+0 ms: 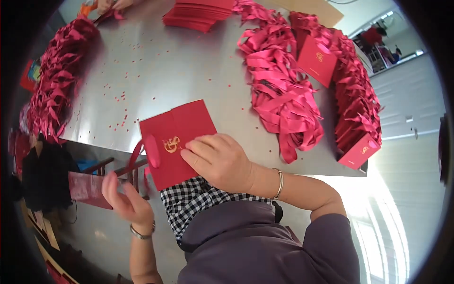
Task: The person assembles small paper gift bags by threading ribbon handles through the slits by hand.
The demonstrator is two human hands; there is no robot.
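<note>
A flat red paper gift bag with a gold emblem is tilted over the near table edge, in front of my body. My right hand grips it at its right side, fingers bent over its front. A pink ribbon passes through the bag's left part, and a loop of it sticks out on that side. My left hand is lower left of the bag, apart from it, slightly blurred. Its fingers are spread and nothing shows in them.
Loose pink ribbons lie heaped on the metal table. Rows of ribboned bags stand at the right and left. A red stack sits at the back. Another person's hands show far left. A stool stands below.
</note>
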